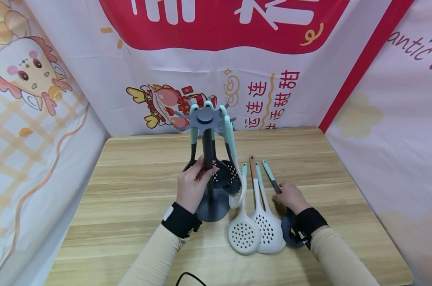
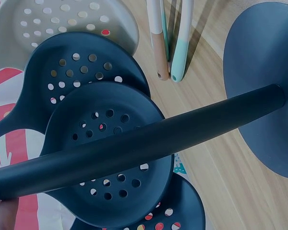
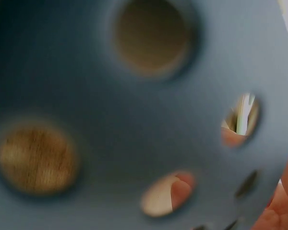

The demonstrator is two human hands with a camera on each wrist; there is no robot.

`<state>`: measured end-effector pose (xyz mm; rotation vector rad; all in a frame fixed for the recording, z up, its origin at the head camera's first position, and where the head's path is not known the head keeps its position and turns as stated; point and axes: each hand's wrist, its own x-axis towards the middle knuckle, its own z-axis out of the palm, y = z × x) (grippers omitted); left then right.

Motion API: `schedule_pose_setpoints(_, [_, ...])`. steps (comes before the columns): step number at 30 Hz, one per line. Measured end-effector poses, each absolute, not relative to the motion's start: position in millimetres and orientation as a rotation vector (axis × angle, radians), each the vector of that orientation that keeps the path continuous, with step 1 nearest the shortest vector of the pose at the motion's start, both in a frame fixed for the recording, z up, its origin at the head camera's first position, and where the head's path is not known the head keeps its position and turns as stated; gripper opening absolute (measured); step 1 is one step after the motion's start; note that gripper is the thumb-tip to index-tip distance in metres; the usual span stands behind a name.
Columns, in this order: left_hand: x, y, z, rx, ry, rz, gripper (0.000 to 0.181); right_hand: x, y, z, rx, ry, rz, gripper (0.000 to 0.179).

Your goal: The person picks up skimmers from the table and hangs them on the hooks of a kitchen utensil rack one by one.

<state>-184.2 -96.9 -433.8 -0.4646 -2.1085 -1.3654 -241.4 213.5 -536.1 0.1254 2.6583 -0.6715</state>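
My left hand [image 1: 193,182] grips the dark pole [image 1: 208,149] of a utensil stand. Mint-handled utensils hang from its hooked top [image 1: 205,117], among them dark skimmers [image 2: 105,115] and a pale perforated one [image 2: 77,24]. At the right, my right hand [image 1: 291,196] holds a dark utensil by its mint-ended handle [image 1: 268,171]. Its dark head [image 1: 291,234] lies under my wrist, partly hidden. Close up in the right wrist view, a dark surface with holes [image 3: 134,115] fills most of the picture, blurred.
Between the stand's round base [image 1: 212,212] and my right hand lie a white round skimmer [image 1: 243,236] and white slotted turners [image 1: 271,234], one with a brown handle [image 1: 252,167]. The wooden table [image 1: 137,190] meets printed cloth at back and sides. A black cable [image 1: 188,274] curves in front.
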Motion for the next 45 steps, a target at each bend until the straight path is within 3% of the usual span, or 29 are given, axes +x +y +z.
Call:
schedule_pose_setpoints(3, [-184.6, -97.0, -434.0, -0.466, -2.107, -1.365, 0.03, -241.1, 213.6, -537.3, 0.126, 2.657, -0.677, 0.058])
schedule_pose_setpoints(10, [-184.3, -97.2, -433.8, -0.469, -2.109, -1.355, 0.03, -240.6, 214.4, -539.6, 0.118, 2.651, -0.693, 0.029])
schedule_pose_setpoints(13, [-184.0, -97.1, -433.8, -0.465, -2.113, -1.35, 0.029, -240.3, 214.4, -539.4, 0.109, 2.649, -0.694, 0.025])
schedule_pose_setpoints(30, [-185.5, -98.1, -433.7, -0.449, -2.129, -1.331, 0.03, -242.5, 213.1, -541.2, 0.139, 2.628, -0.687, 0.035])
schedule_pose_setpoints(45, [-187.1, -94.3, -436.3, -0.432, -2.169, -1.162, 0.017, -244.2, 215.5, -546.3, 0.171, 2.657, -0.689, 0.042])
